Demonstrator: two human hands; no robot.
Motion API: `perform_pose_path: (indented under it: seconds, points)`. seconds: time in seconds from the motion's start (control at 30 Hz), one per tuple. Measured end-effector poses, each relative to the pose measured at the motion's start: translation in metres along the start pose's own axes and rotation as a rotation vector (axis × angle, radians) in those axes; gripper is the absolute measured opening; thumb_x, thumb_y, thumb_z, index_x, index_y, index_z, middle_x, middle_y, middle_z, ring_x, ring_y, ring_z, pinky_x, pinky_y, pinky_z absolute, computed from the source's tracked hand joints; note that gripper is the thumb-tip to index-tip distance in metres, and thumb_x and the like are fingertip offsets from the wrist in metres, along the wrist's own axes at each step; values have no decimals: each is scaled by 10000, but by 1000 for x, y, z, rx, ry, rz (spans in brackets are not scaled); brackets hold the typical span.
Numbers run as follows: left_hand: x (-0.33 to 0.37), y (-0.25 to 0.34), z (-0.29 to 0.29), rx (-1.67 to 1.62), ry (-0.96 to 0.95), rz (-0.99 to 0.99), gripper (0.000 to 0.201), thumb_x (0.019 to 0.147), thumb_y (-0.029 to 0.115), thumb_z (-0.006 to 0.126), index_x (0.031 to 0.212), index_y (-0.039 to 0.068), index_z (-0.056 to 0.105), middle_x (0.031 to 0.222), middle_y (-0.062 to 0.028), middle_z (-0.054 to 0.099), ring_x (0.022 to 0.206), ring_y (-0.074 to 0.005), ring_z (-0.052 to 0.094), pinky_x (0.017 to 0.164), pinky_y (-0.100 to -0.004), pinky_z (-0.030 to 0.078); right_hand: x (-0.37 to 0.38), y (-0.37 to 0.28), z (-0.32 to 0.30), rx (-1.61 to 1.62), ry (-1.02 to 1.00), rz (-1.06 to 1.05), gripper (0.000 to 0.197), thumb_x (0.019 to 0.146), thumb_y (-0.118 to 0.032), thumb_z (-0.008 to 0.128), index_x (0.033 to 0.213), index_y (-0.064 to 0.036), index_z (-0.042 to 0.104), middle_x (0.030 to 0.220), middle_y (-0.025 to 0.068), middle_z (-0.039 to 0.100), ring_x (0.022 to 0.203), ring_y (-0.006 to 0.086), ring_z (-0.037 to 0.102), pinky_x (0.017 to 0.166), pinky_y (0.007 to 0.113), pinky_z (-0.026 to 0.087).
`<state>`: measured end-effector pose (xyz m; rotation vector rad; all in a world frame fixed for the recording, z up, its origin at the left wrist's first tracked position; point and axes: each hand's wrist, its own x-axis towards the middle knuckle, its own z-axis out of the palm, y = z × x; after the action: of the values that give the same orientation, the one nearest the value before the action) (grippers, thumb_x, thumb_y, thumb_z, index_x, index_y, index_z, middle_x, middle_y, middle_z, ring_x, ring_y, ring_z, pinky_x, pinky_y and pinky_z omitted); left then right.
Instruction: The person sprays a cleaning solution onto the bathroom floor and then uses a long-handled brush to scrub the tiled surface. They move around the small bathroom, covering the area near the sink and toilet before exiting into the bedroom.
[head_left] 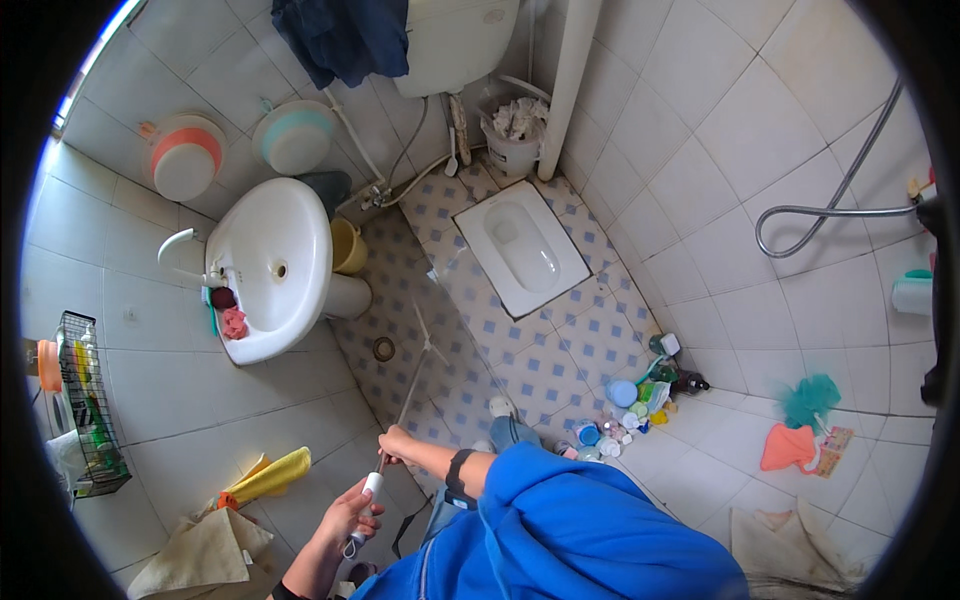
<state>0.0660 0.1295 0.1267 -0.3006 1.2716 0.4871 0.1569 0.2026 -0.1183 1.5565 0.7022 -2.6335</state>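
Observation:
Both of my hands hold a long-handled floor squeegee (409, 392). My left hand (348, 514) is closed around the white grip at the near end, where a small hanging loop shows. Farther up the pole my right hand (396, 444) is wrapped around the thin shaft. The pole slants away from me, and its narrow pale blade (424, 326) rests on the patterned tile floor (455, 385). Left of the blade is a round floor drain (384, 348). A dark band sits on my right forearm, below a blue sleeve.
A white washbasin (270, 270) stands left, with a yellow bucket (347, 246) beside its pedestal. Beyond the blade lies a squat toilet (522, 249); a filled waste bin (515, 138) stands behind it. Several bottles and tubs (622, 393) crowd the floor to the right. A shower hose (835, 195) hangs on the right wall.

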Motion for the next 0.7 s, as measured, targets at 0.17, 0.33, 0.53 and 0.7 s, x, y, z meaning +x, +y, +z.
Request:
perform_pose_path:
  seconds: [0.17, 0.33, 0.53, 0.7]
  points:
    - [16, 14, 12, -74, -199, -36, 556, 1011, 169, 500, 1520, 250, 292, 881, -70, 482, 575, -73, 374, 461, -156, 349, -21, -11, -43, 63, 147, -77, 315, 911, -185, 488, 768, 65, 616, 657, 161, 637, 422, 195, 557, 345, 309, 390]
    - [88, 22, 74, 116, -301, -43, 562, 1023, 202, 485, 1533, 235, 253, 896, -50, 502, 576, -57, 433, 464, -175, 434, -38, -23, -161, -22, 432, -201, 306, 920, -220, 525, 822, 58, 607, 729, 129, 691, 565, 227, 679, 430, 318, 499]
    - [231, 27, 178, 108, -527, -151, 495, 1044, 217, 436, 1502, 210, 251, 905, -44, 505, 553, -51, 425, 428, -158, 423, -47, -21, -336, 90, 842, -252, 326, 899, -191, 557, 753, 91, 637, 623, 161, 646, 507, 281, 662, 413, 375, 488]
    - [295, 0, 255, 490, -419, 2, 473, 1034, 240, 448, 1487, 198, 318, 911, -38, 499, 551, -59, 410, 423, -174, 387, -52, 0, -428, 276, 907, -123, 179, 863, -116, 575, 807, 50, 607, 637, 131, 583, 465, 226, 542, 394, 351, 390]
